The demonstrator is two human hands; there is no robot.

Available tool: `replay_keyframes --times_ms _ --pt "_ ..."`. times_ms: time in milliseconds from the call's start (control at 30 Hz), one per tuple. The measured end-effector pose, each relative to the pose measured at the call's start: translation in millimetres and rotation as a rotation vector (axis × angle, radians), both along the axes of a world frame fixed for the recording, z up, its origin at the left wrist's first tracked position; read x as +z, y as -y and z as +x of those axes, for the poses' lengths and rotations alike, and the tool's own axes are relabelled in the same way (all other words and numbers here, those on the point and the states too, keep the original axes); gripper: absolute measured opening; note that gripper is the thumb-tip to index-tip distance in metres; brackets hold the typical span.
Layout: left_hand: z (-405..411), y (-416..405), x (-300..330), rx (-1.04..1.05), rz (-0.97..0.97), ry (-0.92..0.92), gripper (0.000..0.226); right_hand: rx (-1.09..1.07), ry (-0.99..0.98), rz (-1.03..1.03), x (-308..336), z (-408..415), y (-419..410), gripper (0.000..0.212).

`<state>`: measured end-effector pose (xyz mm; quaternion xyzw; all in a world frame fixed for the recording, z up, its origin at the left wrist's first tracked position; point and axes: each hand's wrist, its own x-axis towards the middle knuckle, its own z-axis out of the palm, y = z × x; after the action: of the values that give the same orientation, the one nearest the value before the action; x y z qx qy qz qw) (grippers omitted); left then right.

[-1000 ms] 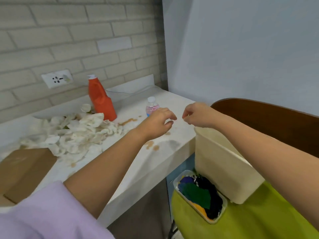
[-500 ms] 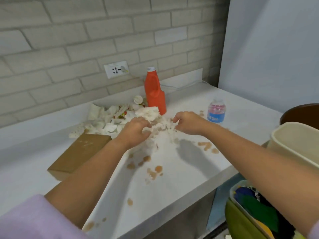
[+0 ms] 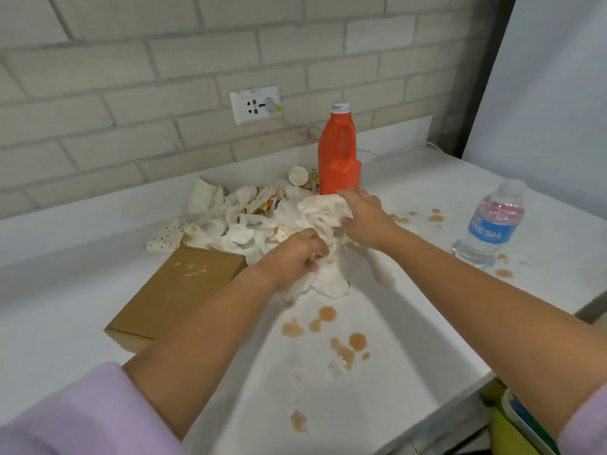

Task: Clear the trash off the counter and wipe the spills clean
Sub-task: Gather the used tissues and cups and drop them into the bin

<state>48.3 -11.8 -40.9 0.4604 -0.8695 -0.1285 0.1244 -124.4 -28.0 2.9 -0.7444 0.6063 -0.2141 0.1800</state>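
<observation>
A heap of crumpled white tissues and wrappers [image 3: 249,218] lies on the white counter [image 3: 65,290] in front of the brick wall. My left hand [image 3: 295,254] grips a wad of stained tissue at the heap's near edge. My right hand [image 3: 364,218] clutches another bunch of tissue [image 3: 323,210] just right of it. Brown spills [image 3: 325,323] dot the counter below my hands, and more brown drops [image 3: 423,216] lie to the right.
An orange bottle [image 3: 338,152] stands behind the heap. A small water bottle [image 3: 489,221] stands at the right. A brown cardboard box [image 3: 177,290] lies left of my hands. A wall socket [image 3: 254,105] with a cable is above. A green chair edge [image 3: 512,431] shows at bottom right.
My view swung left from the bin to the counter. Both hands moved from over the bin to the tissue heap and closed on bunches of tissue.
</observation>
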Motion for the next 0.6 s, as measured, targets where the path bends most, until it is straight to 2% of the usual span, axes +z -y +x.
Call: replay_keyframes --times_ms 167,267,333,400,467,533,600 --pt "12 14 10 0.013 -0.019 -0.082 0.008 0.054 -0.111 0.061 -6 18 28 0.082" --pt "20 14 18 0.092 0.060 -0.244 0.006 0.037 -0.140 0.128 -9 23 33 0.088" --pt "25 16 23 0.153 0.072 -0.292 0.012 -0.016 -0.180 0.158 -14 24 38 0.077" --pt "31 21 27 0.174 0.042 -0.326 0.018 -0.068 -0.251 0.184 -15 23 41 0.052" --pt "35 25 30 0.176 -0.054 -0.361 0.034 -0.096 -0.282 0.173 -11 19 42 0.032" --pt "37 29 35 0.202 -0.151 -0.401 0.045 -0.120 -0.217 0.085 -6 12 43 0.028" --pt "33 28 48 0.265 -0.178 -0.477 0.042 -0.153 -0.055 -0.038 1 5 43 0.031"
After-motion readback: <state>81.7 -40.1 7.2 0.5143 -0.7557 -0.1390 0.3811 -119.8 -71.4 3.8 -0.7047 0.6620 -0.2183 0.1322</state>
